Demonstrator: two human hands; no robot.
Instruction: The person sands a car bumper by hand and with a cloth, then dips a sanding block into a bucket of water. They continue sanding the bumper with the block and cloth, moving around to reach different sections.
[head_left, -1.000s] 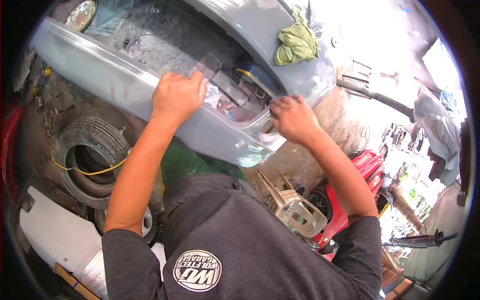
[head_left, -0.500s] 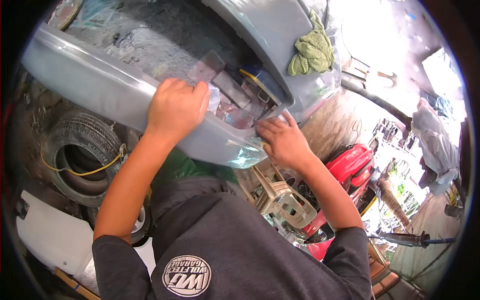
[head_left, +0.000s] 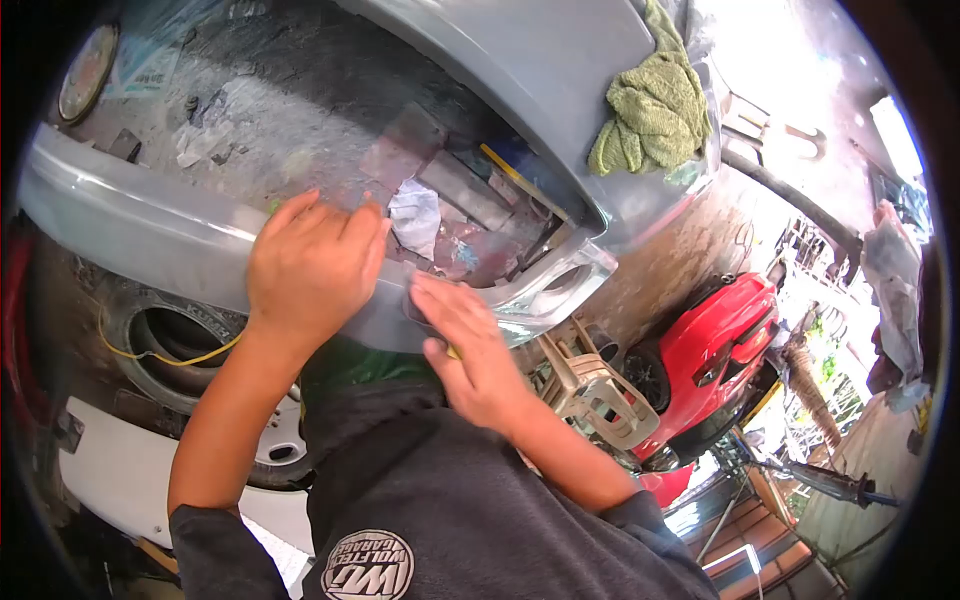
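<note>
A grey car bumper (head_left: 140,208) stretches in front of me, its long lower bar crossing from the left to a rounded corner with an oval opening. My left hand (head_left: 315,265) is wrapped over the top edge of this bar. Just to its right, my right hand (head_left: 468,340) lies against the bar's near face, fingers stretched and pressed on the surface. A small yellow piece (head_left: 453,352) peeks out between thumb and fingers; most of it is hidden under the palm. Behind the bar, a crumpled whitish cloth (head_left: 415,217) lies among scraps.
A green towel (head_left: 652,115) drapes over the bumper's far upper part. Below the bar on the left are a tyre (head_left: 125,340) with a yellow cord and a white panel (head_left: 120,470). A beige plastic chair (head_left: 600,400) and a red vehicle (head_left: 705,350) stand at right.
My right hand has slid left along the bar from the rounded corner, uncovering the oval opening, and is now near my left hand. The left hand keeps its grip; the view has shifted.
</note>
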